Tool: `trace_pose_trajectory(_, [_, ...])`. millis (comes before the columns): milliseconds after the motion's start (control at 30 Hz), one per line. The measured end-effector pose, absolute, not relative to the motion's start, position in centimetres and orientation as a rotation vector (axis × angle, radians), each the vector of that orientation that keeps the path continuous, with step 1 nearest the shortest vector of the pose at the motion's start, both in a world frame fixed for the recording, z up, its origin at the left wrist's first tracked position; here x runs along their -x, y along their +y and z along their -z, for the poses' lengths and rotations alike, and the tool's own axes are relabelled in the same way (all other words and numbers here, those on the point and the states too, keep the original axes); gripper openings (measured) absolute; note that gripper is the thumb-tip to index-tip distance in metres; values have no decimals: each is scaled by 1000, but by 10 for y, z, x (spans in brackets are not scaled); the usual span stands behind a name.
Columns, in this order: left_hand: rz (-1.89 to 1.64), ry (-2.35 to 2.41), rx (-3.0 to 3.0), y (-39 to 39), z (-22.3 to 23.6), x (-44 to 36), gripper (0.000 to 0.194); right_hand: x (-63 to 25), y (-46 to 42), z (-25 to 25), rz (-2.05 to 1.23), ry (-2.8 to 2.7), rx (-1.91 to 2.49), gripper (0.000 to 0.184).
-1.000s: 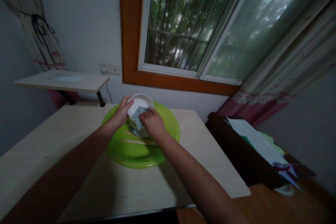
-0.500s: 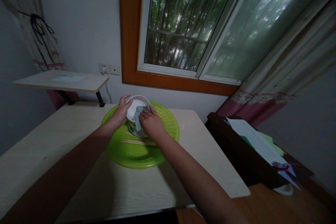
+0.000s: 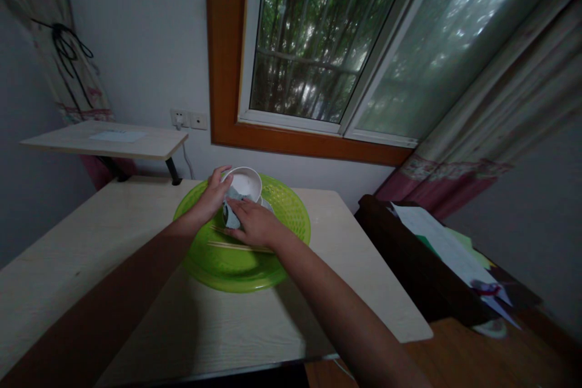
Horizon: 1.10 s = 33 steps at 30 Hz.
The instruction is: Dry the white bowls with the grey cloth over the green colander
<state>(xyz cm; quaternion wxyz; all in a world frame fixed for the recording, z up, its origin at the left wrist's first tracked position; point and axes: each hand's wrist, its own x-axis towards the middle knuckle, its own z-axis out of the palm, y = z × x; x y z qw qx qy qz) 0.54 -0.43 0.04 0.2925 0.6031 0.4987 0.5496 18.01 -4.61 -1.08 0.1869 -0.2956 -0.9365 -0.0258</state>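
Observation:
A white bowl (image 3: 248,182) is tilted over a round green plastic tray (image 3: 218,276). My left hand (image 3: 213,197) grips the bowl's left rim, fingers behind and thumb over the edge. A grey cloth (image 3: 231,216) is pressed against the near side of the bowl by my right hand (image 3: 254,221), whose fingers lie over it. Partly covered by that hand, a dish or plate (image 3: 267,205) sits beneath the bowl. Light wooden chopsticks (image 3: 236,246) lie across the tray in front of the bowl, their right ends passing under my right wrist.
The tray rests on a pale wooden table (image 3: 150,267). A raised shelf (image 3: 104,140) with a paper on it stands at the back left. Past the table's right edge is a dark piece of furniture (image 3: 400,260) with papers on top. A window (image 3: 313,60) is behind.
My right hand and the cloth have moved left and down, from the bowl's right rim to its near left side. The bowl has shifted slightly right in my left hand.

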Motion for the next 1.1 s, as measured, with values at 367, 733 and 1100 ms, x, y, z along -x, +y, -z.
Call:
trace_pose_trajectory(367, [-1498,1188,-1439,-1,4,-9,35,-185,-39,7,481,-2466,1184,37])
trace_pose_trajectory(733, [-1527,1075,-1400,1,10,-5,34,-183,-38,11,421,-2650,893,39])
trace_pose_trajectory(1100, [-1500,1087,-1425,-6,5,-8,32,-183,-48,7,59,-2646,781,80])
